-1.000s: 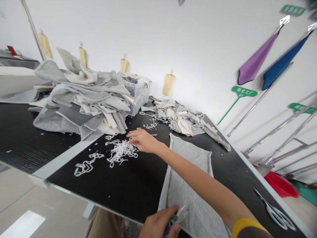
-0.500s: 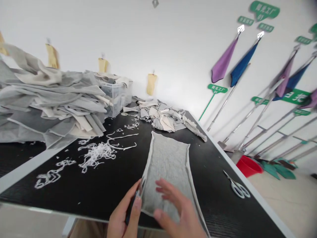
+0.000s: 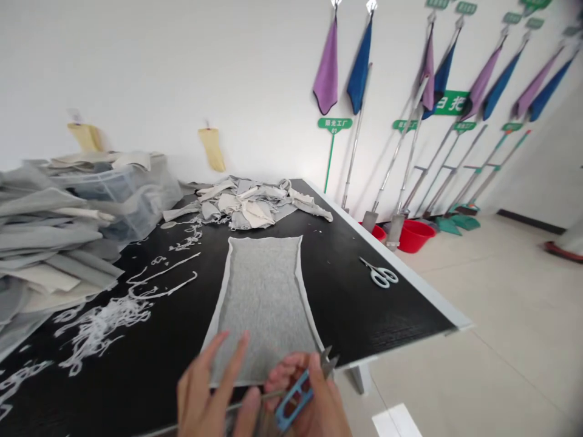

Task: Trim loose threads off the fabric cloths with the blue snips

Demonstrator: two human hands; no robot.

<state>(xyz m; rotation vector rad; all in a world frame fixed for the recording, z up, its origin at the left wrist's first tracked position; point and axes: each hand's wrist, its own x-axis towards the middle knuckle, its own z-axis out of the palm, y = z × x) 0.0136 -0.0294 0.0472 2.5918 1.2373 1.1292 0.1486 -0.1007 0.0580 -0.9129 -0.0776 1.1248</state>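
Observation:
A grey rectangular piece of fabric point(image 3: 262, 297) with rolled pale edges lies flat on the black table point(image 3: 182, 331) before me. My left hand point(image 3: 212, 388) is spread over its near left corner, fingers apart and holding nothing. At the near right corner, my right hand point(image 3: 314, 394) is closed around blue thread snips point(image 3: 296, 397), whose metal blades point up and right beside the fabric's edge. Farther right on the table lies a pair of scissors point(image 3: 380, 273) with pale handles.
A tangle of white thread trimmings point(image 3: 107, 325) lies left of the fabric. Stacked grey cloths point(image 3: 50, 249) and a clear plastic bin point(image 3: 132, 194) stand farther left. A heap of fabric pieces point(image 3: 250, 206) sits at the back. Red buckets point(image 3: 416, 235) stand beyond the table's right edge.
The snips have passed from my left hand to my right. My left hand has opened over the fabric. The view has swung right.

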